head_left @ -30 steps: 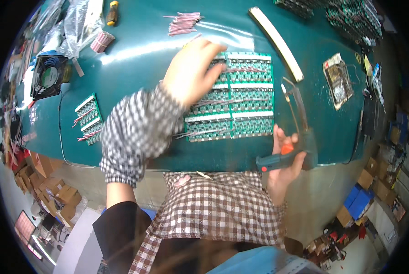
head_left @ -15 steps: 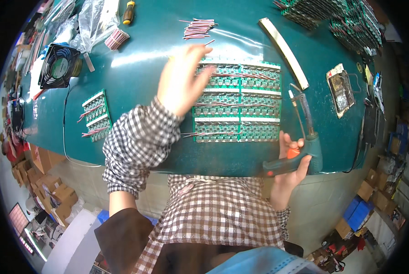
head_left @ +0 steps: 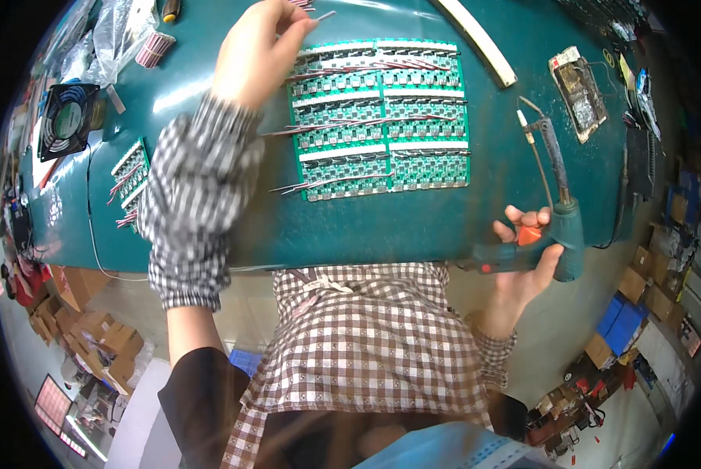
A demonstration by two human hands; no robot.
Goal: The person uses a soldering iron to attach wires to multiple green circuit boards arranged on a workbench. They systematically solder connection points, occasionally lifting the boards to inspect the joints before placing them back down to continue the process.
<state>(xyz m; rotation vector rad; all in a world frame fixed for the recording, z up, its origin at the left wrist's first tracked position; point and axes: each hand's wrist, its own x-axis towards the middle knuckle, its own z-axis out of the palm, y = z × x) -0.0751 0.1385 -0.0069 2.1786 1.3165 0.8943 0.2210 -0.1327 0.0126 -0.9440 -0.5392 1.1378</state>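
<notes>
My left hand [head_left: 260, 51] reaches to the far edge of the view, its thumb and fingers bent together at a short thin wire [head_left: 327, 16] beside the wire pile [head_left: 303, 4]. Below lies a panel of green circuit boards [head_left: 385, 117] in rows, with red, white and black wires lying across it. Off to the right, my right hand [head_left: 526, 250] is closed round the grip of a dark green soldering gun [head_left: 567, 242] with an orange trigger. Its iron tip and solder feed tube [head_left: 539, 160] point away from me, apart from the boards.
A smaller board panel [head_left: 131, 184] with wires lies left, partly behind my sleeve. Around it are a black fan [head_left: 69, 121] with its cable, a wire bundle [head_left: 155, 49] and plastic bags [head_left: 123, 31]. A long pale strip [head_left: 479, 43] and a blackened tray [head_left: 579, 98] lie right.
My view has shifted, so the table things sit higher and further left. My left hand has moved away from above the boards to the wires. My right hand still holds the soldering gun.
</notes>
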